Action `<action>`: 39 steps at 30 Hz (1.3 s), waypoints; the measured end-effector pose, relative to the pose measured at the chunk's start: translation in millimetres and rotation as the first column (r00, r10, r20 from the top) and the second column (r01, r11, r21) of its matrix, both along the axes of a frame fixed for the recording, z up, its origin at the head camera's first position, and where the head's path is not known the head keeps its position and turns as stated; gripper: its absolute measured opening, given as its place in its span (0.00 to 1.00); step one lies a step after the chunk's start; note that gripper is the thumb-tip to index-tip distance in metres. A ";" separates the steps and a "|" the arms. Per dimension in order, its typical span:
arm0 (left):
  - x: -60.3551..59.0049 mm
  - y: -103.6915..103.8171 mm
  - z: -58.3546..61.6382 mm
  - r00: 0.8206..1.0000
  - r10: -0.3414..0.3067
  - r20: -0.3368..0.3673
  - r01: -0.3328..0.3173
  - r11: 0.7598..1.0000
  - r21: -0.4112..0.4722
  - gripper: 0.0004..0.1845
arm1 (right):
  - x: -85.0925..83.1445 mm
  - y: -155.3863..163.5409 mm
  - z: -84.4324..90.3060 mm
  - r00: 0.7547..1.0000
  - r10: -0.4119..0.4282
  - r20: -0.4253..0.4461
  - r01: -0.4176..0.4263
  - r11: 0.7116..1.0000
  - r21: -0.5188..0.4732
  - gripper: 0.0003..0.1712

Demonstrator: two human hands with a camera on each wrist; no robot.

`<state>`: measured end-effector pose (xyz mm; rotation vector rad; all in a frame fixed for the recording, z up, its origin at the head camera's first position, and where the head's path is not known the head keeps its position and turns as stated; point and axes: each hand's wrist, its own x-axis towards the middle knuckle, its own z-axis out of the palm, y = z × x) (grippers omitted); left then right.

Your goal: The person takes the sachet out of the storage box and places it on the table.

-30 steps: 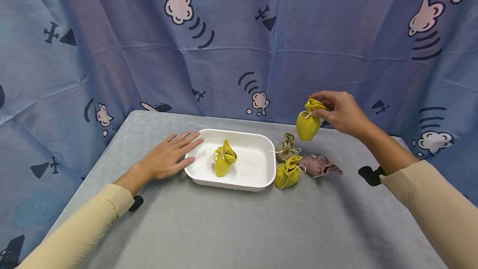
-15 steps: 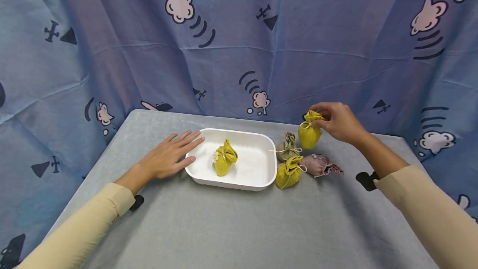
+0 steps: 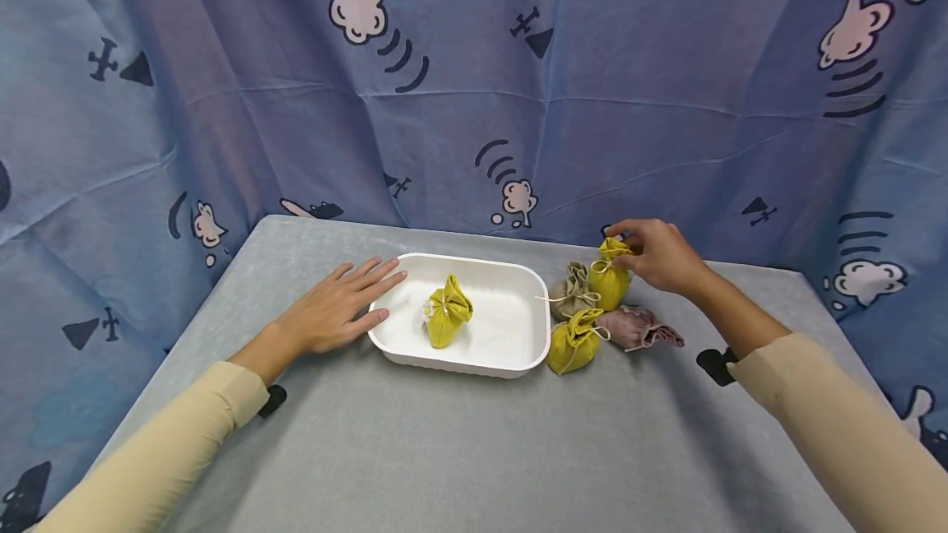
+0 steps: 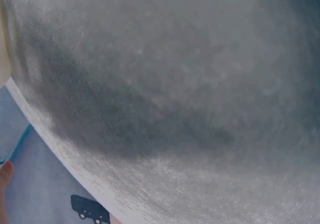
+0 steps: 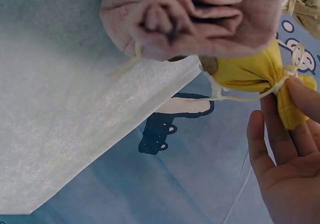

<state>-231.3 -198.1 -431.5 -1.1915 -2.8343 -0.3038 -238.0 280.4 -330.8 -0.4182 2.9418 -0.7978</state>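
My right hand [image 3: 659, 256] pinches the gathered neck of a yellow drawstring pouch [image 3: 610, 285], thumb and fingers just above its cord. The pouch is upright, between an olive-grey pouch [image 3: 570, 294] on its left and a mauve pouch [image 3: 633, 327] lying on its side in front. Nearer stands another yellow pouch [image 3: 573, 344]. In the right wrist view the mauve pouch [image 5: 195, 21] partly covers the held yellow pouch [image 5: 250, 71]. My left hand [image 3: 336, 308] lies with fingers spread, fingertips at the left rim of a white tray [image 3: 511, 311]. Inside the tray sits a yellow pouch [image 3: 448, 315] with small white flowers.
A grey cloth-covered table [image 3: 444, 451] carries everything, the pouches grouped along the tray's right side. A blue patterned curtain [image 3: 444, 138] hangs right behind the table's back edge. The left wrist view shows mostly the table cloth [image 4: 175, 84].
My right hand has brought the yellow pouch down and slightly left, from above the others to beside the olive-grey pouch. The left hand has stayed at the tray.
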 end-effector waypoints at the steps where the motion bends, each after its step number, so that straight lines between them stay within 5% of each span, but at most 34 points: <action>1: 0.1 0.1 0.2 1.000 0.000 0.002 0.000 1.000 0.000 0.33 | 0.1 -0.2 0.0 1.000 -0.001 0.002 0.001 1.000 0.002 0.25; 18: 1.1 0.7 2.2 1.000 -0.002 0.005 0.002 1.000 -0.003 0.34 | 0.8 -4.5 19.2 0.999 0.040 -0.024 -0.041 0.999 -0.034 0.28; 39: 1.9 1.7 4.2 1.000 0.001 0.002 -0.001 1.000 -0.015 0.34 | 2.2 -59.5 20.5 0.989 0.150 0.009 -0.148 0.982 -0.120 0.31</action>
